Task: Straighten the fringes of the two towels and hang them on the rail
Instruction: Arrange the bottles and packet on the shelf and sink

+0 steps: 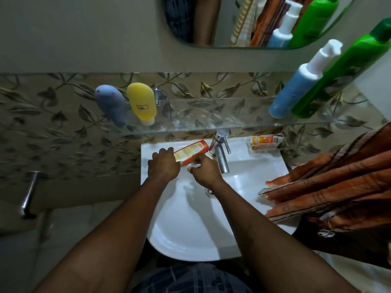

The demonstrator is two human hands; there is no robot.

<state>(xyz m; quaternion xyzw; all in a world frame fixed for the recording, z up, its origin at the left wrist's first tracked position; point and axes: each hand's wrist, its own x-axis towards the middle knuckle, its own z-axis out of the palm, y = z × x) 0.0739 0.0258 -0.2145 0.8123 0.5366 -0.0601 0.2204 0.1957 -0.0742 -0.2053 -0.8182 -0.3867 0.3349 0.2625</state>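
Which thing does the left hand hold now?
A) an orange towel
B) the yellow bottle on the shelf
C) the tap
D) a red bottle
D: the left hand curls its fingers round the red bottle above the sink, while the towels lie untouched at the right.

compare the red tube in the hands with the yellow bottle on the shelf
The red tube lies tilted over the sink, held by the left hand and right hand; the yellow bottle stands untouched on the glass shelf. The red tube is slimmer; the yellow bottle is rounder. Both carry labels.
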